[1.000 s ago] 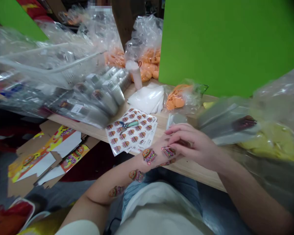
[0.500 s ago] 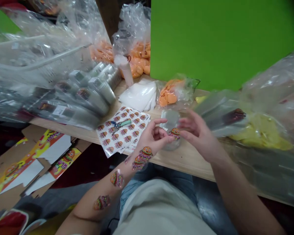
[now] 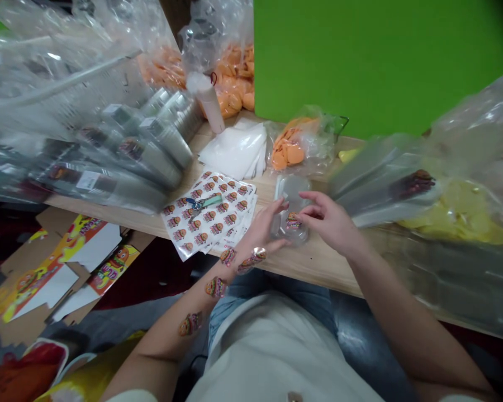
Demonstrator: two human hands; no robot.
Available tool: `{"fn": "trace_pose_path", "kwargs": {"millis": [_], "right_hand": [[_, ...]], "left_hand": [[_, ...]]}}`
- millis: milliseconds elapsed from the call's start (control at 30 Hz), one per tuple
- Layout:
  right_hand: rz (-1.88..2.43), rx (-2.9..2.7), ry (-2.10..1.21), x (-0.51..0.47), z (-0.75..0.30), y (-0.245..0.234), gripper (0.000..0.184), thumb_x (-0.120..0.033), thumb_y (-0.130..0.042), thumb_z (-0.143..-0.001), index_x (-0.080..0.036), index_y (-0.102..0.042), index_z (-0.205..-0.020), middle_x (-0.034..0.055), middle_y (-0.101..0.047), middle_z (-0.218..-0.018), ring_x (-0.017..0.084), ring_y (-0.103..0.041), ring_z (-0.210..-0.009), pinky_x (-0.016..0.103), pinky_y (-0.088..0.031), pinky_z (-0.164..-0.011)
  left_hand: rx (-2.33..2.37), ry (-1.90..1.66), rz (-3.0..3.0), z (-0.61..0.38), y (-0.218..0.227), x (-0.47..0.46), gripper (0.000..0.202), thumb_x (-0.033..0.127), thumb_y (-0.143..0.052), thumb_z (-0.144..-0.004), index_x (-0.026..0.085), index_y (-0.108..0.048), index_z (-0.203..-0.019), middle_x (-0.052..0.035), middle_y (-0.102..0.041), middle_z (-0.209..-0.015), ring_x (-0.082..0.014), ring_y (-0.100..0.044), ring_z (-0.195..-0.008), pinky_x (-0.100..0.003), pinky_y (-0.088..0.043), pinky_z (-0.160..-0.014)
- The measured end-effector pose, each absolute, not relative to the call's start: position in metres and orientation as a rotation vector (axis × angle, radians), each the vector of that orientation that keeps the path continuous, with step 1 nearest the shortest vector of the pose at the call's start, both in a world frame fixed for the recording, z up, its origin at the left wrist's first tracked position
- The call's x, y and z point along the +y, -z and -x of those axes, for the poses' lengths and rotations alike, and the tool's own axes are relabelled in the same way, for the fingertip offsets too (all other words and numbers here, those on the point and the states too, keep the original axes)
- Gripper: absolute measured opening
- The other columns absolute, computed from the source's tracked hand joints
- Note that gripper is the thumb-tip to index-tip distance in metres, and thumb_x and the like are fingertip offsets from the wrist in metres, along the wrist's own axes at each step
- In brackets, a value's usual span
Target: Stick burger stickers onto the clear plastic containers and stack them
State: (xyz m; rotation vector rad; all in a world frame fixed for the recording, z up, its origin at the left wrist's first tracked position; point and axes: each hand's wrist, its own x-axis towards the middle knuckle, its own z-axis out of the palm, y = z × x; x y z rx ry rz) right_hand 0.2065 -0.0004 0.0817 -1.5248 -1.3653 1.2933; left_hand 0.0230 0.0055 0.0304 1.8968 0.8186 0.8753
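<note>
A clear plastic container [image 3: 295,192] lies on the wooden table in front of me. Over its near half, my right hand [image 3: 329,220] pinches the edge of a burger sticker [image 3: 293,221] between thumb and fingertips. Whether the sticker touches the plastic I cannot tell. My left hand [image 3: 262,229] is at the container's left side, thumb and fingers spread apart; some of its fingers are hidden. Several more burger stickers [image 3: 215,287] cling to my left wrist and forearm. Left of the hands lie printed sticker sheets [image 3: 216,228], with small snips [image 3: 197,205] with a green strap on top.
White sheets [image 3: 235,148], a bag of orange discs [image 3: 291,151] and a pale bottle [image 3: 212,106] stand behind. Stacked clear containers [image 3: 163,137] fill the left; clear packs [image 3: 381,178] and yellow pieces [image 3: 465,218] lie right. A green panel [image 3: 381,61] rises behind; printed cardboard [image 3: 58,268] lies below left.
My right hand has brought the sticker from between both hands down over the container. My left thumb has let go of the sticker, and the left hand has opened beside the container.
</note>
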Motion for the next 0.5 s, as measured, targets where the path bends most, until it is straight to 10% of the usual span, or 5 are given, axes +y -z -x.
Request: {"fn": "trace_pose_path", "kwargs": {"millis": [500], "right_hand": [[1.615,-1.387,-1.169,-0.004,-0.202,-0.073,0.049,-0.034,-0.062,-0.074,-0.019,-0.047,-0.117,0.0003,-0.065,-0.074,0.015,-0.060,-0.068,0.032,-0.047,-0.067]], "left_hand": [[0.850,-0.880,-1.706,-0.025,-0.041,0.003,0.074,0.029,-0.065,-0.075,0.019,-0.027,-0.137,-0.0130,-0.048,-0.132,-0.0247,-0.042,-0.126,-0.041,-0.026,-0.107]]}}
